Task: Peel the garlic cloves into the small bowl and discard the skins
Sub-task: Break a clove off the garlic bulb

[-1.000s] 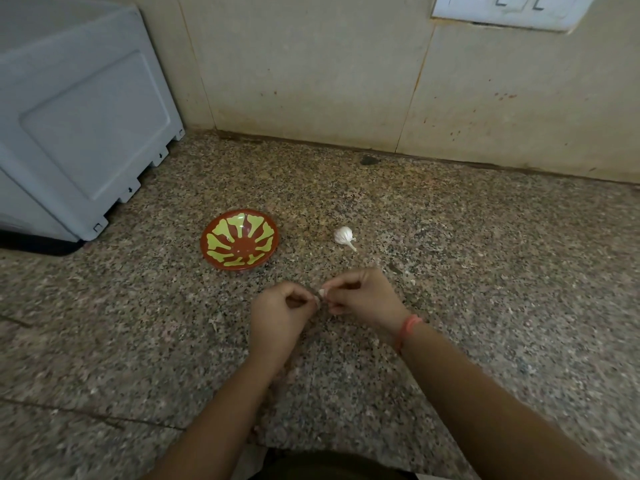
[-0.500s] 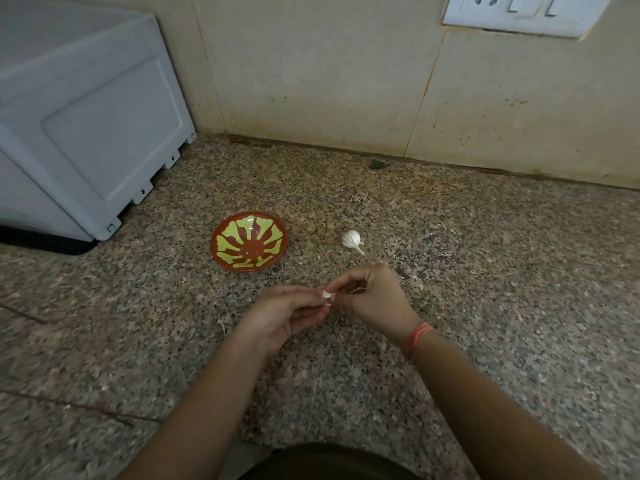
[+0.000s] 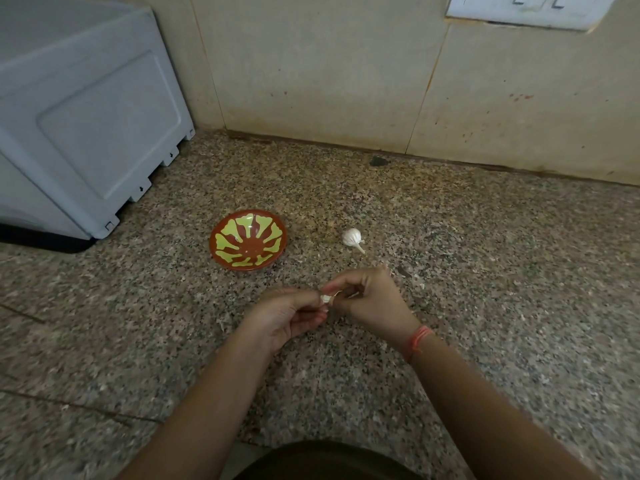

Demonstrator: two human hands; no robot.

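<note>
Two bare hands meet over a speckled granite countertop (image 3: 485, 271), working a small white garlic clove (image 3: 326, 299) held between their fingertips. The left hand (image 3: 287, 317) lies palm-up with its fingers curled in, pinching the clove from the left. The right hand (image 3: 372, 303), knuckles up, pinches the same clove from the right with thumb and forefinger; a thin pale shred of skin (image 3: 337, 293) shows just under that forefinger. The clove is held above the counter, in front of the small bowl (image 3: 247, 241) and slightly to its right. It is too small and blurred to tell which way its long axis runs.

Beyond the hands, a whole garlic bulb (image 3: 352, 236) lies on its side on the counter, just to the right of the bowl and apart from it, its stem pointing toward the person and to the right. The red bowl with yellow rays sits upright. An orange thread (image 3: 418, 339) circles the right wrist. A grey appliance (image 3: 86, 116) stands at left against the tiled wall (image 3: 311, 64), and a white switch plate (image 3: 526, 10) sits at upper right.
</note>
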